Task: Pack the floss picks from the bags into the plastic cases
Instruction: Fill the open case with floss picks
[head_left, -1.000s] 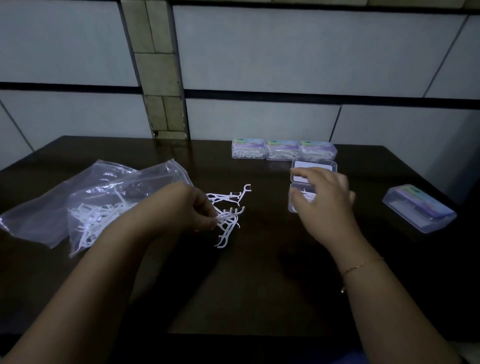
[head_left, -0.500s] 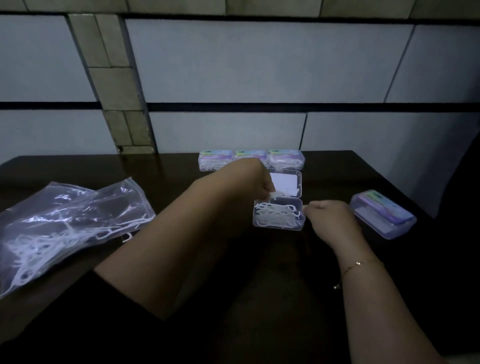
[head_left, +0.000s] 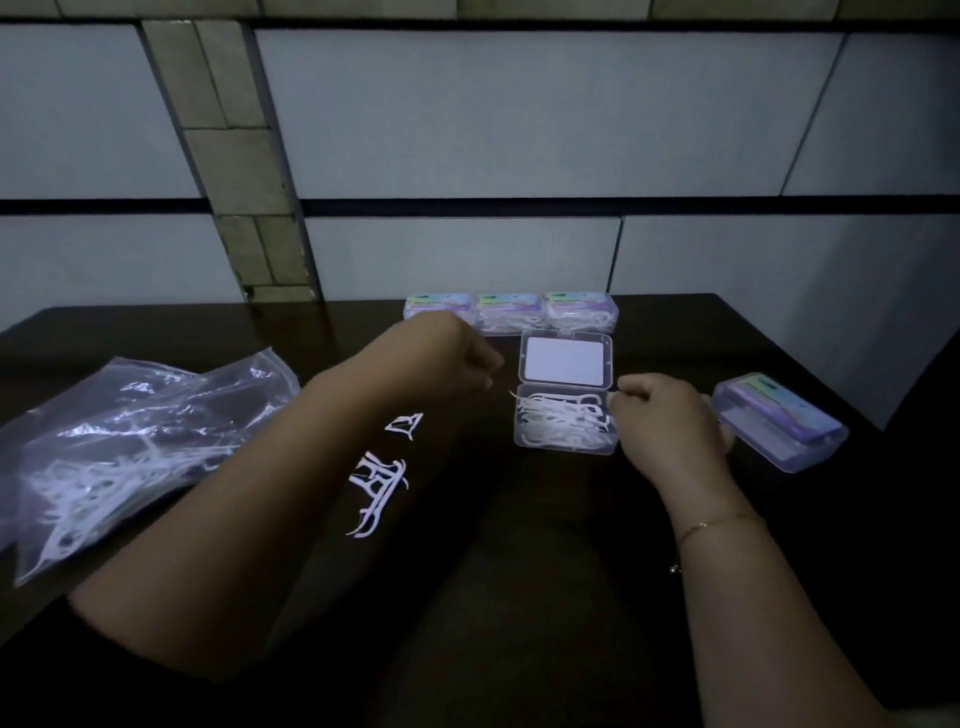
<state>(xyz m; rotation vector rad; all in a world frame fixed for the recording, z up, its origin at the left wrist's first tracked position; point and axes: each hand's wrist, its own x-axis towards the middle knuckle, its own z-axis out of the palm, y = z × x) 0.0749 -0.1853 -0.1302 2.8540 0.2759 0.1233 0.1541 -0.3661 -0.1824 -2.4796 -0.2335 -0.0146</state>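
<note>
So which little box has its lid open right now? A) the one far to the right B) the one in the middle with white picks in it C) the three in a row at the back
B: the open case in the middle shows loose floss picks with its lid flipped back.

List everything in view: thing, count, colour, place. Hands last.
open case: one, clear, table centre, lid flipped back, white picks inside
closed cases: three, clear with coloured labels, row at the far edge
separate closed case: one, clear with purple label, right side
plastic bags: count unclear, clear, left side, white picks inside
loose floss picks: several, white, on the table beside the left forearm
table: one, dark brown
bracelet: one, gold, right wrist
left hand: left of the open case
right hand: at the open case's right edge
</note>
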